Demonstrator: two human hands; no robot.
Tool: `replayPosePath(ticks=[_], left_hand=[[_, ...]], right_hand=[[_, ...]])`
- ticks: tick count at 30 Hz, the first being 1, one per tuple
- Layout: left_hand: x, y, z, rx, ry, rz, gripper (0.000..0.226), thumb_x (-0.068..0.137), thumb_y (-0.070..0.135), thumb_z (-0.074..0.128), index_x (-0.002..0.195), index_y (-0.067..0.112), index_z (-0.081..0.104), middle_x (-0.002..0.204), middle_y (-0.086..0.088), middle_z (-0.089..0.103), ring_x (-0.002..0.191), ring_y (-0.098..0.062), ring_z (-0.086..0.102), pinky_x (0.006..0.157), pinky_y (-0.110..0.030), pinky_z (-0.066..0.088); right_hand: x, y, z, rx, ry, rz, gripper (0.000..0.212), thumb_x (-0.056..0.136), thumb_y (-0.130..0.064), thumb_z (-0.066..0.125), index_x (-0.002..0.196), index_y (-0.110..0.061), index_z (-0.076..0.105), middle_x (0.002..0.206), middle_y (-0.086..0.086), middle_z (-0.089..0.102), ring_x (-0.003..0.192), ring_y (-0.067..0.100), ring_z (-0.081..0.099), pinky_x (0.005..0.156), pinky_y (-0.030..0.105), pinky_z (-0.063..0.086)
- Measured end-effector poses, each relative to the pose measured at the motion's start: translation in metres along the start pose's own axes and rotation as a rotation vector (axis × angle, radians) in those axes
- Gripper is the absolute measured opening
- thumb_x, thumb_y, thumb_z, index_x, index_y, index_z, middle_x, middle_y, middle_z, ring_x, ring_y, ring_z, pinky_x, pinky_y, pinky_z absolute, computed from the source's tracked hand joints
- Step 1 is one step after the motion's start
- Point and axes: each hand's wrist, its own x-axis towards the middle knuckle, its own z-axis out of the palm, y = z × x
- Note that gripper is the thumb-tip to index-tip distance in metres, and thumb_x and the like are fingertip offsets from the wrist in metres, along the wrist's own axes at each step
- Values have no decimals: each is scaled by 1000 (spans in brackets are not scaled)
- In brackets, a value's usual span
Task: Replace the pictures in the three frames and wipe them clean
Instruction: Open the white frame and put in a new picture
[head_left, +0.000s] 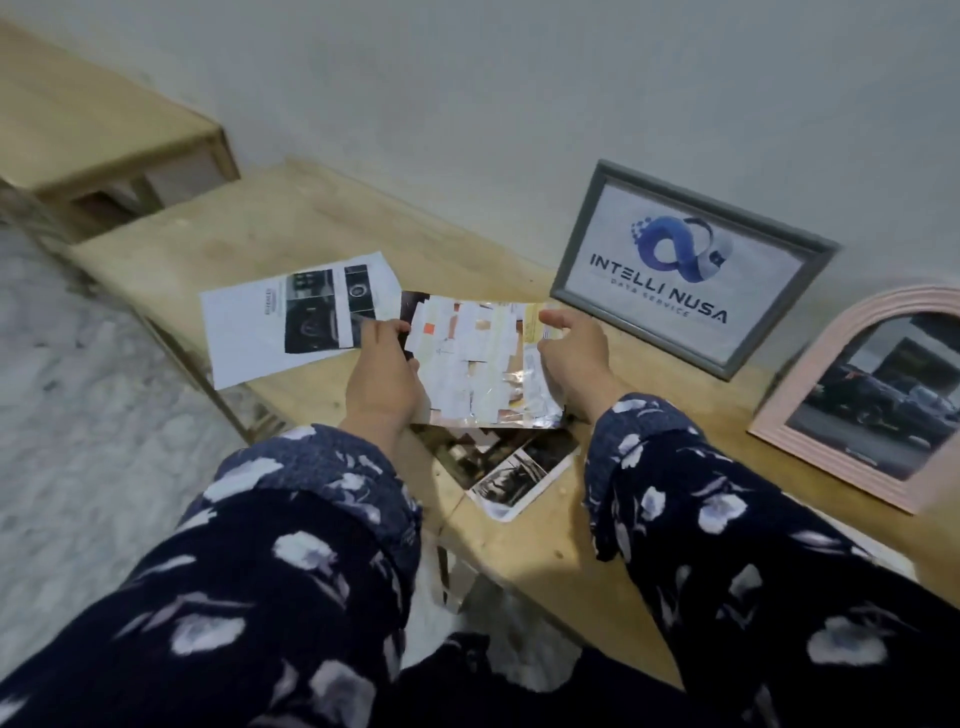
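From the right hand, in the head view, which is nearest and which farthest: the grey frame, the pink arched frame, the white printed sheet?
1. Grey frame, just beyond the right hand, against the wall.
2. White printed sheet, across to the left.
3. Pink arched frame, far right.

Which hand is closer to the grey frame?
The right hand. It pinches the glossy sheet's far edge right beside the grey frame, while the left hand grips the other side.

Dark navy sleeves (291, 519) carry pale, seemingly floral, blotches
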Motion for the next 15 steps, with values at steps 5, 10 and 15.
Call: replayPosePath(ticks=[5,10,15], left_hand=[[44,-64,-33,52,-39,-42,47,94,16,54,137,11,37,139,-7,30,103,-29,55,78,-39,45],[89,-126,-60,154,-151,-99,59,90,21,61,142,11,33,143,-5,25,112,-30,53,88,-44,49],[126,-163,-65,314,-199,-134,69,87,32,65,144,14,30,150,-6,22,129,-31,39,99,-46,41]], right_hand=[[25,-32,86,-158,-152,-74,56,88,5,51,141,-11,42,144,3,42,133,20,41,95,18,30],[52,-55,172,-354,-272,-148,57,85,0,54,140,-7,42,146,7,34,132,26,38,106,26,32],[74,-62,224,-476,-363,-155,73,79,-1,61,146,-11,34,154,8,21,138,32,30,112,39,33]])
